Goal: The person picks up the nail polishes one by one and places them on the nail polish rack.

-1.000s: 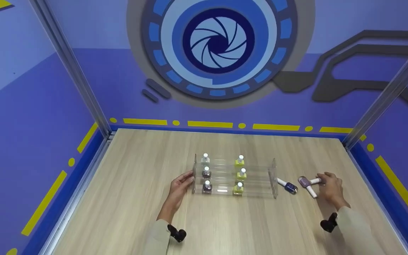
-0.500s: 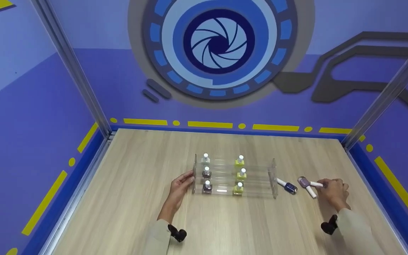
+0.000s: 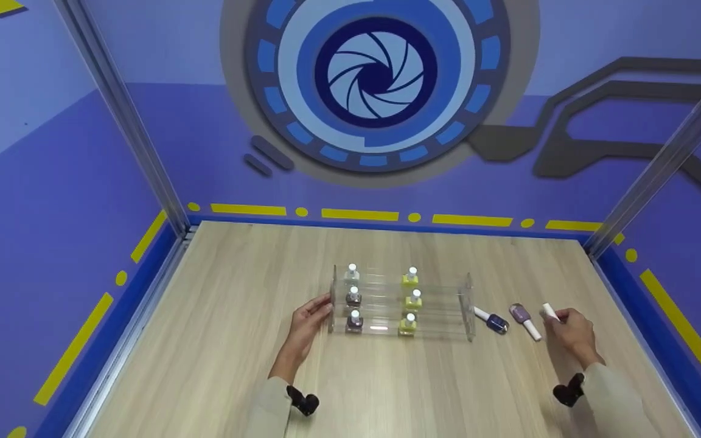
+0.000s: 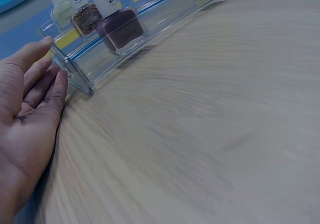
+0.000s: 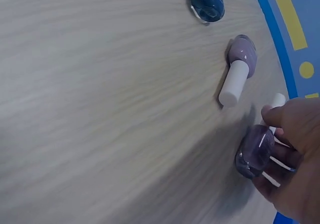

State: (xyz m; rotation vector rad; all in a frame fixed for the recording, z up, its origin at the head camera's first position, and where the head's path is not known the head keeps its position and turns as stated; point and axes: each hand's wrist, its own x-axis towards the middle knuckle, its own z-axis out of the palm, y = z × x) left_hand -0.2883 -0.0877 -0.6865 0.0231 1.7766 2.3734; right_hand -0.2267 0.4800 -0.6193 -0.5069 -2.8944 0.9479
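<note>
A clear acrylic tiered rack [image 3: 381, 304] stands on the table. My left hand [image 3: 305, 322] touches its left end panel with fingers fairly straight, thumb near the panel's upper edge in the left wrist view. My right hand [image 3: 577, 336] pinches a purple nail polish bottle [image 5: 256, 148] by its white cap end; in the right wrist view the glass tilts down, close over the table. Beside it a mauve nail polish bottle [image 3: 519, 314] lies on its side. A dark blue nail polish bottle [image 3: 496, 323] also lies flat, its cap near the rack's right end.
On the rack's left side stand a pale bottle [image 3: 352, 274], a glitter bottle [image 3: 353, 297] and a dark purple bottle [image 3: 355, 322], one per tier. Yellow bottles [image 3: 408, 326] form a column near the middle. Printed panels [image 3: 253, 121] wall the wooden table [image 3: 253, 267].
The right hand has taken hold of the purple bottle beside the mauve one and turned it, so its white cap now points away instead of left. The left hand stays at the rack.
</note>
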